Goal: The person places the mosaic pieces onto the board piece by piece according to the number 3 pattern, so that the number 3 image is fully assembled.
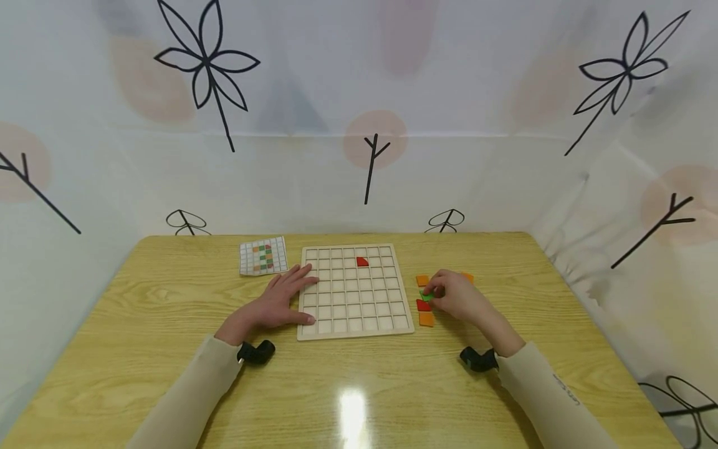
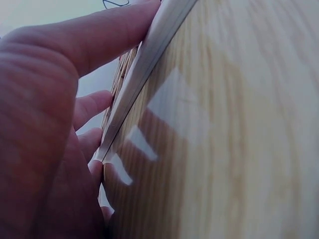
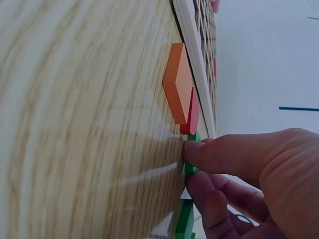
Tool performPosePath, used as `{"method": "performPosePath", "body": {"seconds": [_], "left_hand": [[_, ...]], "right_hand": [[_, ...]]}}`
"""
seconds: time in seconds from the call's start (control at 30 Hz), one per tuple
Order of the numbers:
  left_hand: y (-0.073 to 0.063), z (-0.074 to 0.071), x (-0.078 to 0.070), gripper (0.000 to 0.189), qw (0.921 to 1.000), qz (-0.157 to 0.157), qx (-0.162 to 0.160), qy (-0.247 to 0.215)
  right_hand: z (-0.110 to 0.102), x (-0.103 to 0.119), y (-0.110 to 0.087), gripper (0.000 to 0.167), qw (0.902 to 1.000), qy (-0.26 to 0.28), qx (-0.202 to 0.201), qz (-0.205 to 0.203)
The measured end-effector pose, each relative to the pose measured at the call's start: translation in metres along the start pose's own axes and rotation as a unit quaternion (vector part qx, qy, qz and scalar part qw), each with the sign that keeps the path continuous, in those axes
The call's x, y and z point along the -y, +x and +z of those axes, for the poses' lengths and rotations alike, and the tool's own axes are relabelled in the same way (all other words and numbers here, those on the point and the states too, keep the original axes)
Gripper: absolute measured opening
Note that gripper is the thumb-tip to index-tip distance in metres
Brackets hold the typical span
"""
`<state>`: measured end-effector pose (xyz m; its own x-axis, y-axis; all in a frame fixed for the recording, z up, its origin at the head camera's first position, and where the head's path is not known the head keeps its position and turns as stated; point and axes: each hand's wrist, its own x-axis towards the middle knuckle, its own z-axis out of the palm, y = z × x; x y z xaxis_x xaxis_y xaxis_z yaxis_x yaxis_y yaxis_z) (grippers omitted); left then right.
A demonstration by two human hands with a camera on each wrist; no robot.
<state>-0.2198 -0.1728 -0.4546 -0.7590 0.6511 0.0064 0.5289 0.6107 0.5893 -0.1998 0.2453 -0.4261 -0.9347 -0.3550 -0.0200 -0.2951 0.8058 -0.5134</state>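
Observation:
A pale wooden grid board (image 1: 356, 335) lies on the table with one red quarter-round tile (image 1: 362, 262) in a cell near its top. Spread along the board's left edge, my left hand (image 1: 276, 301) rests with its fingers on the rim. To the right of the board, my right hand (image 1: 457, 296) pinches a green tile (image 3: 191, 167) between thumb and fingertips, low over the tabletop. Close beside it lie a red tile (image 1: 423, 305), an orange tile (image 1: 426, 319) and another orange tile (image 1: 422, 281). In the right wrist view a second green tile (image 3: 184, 219) lies past the fingers.
A printed pattern card (image 1: 262, 257) with coloured squares lies left of the board. Partly behind the right hand is another orange tile (image 1: 468, 277). Patterned cloth (image 1: 314, 181) hangs behind the wooden table (image 1: 314, 393).

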Motion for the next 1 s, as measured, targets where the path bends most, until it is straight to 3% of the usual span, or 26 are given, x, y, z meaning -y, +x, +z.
{"method": "performPosePath", "body": {"seconds": [0.73,1.0], "left_hand": [[0.004,-0.003,-0.004,0.085,0.9997,0.006,0.021,0.002],[0.001,-0.002,-0.001,0.085,0.9999,-0.004,0.016,-0.002]], "right_hand": [[0.002,-0.007,-0.001,0.013,0.9994,-0.008,-0.032,0.010],[0.002,0.003,0.007,0.014,0.9974,0.002,-0.068,-0.023]]}}
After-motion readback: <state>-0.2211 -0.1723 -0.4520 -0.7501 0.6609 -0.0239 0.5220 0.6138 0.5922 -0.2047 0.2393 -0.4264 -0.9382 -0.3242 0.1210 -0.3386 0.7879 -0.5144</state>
